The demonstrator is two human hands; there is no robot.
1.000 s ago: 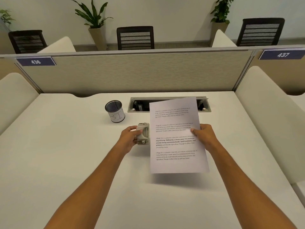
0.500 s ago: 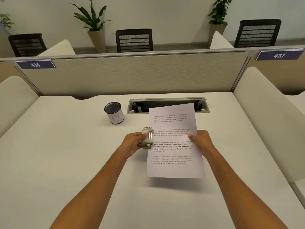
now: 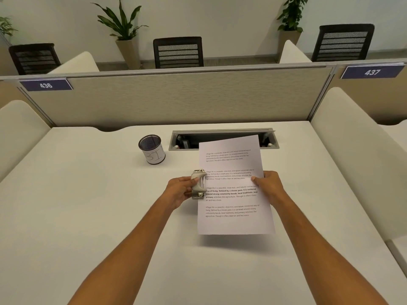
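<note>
The sheet of paper hangs just above the desk, printed side up, with its long axis running from the near edge away toward the partition and leaning slightly right. It looks light and floppy, so mid-edge is the sensible hold, and the right hand pinches it there, thumb on top. The left hand curls round a small metal hole punch, stiff and heavier, whose slot meets the sheet's left edge and runs parallel to it; farther off stands 1 mesh cup.
</note>
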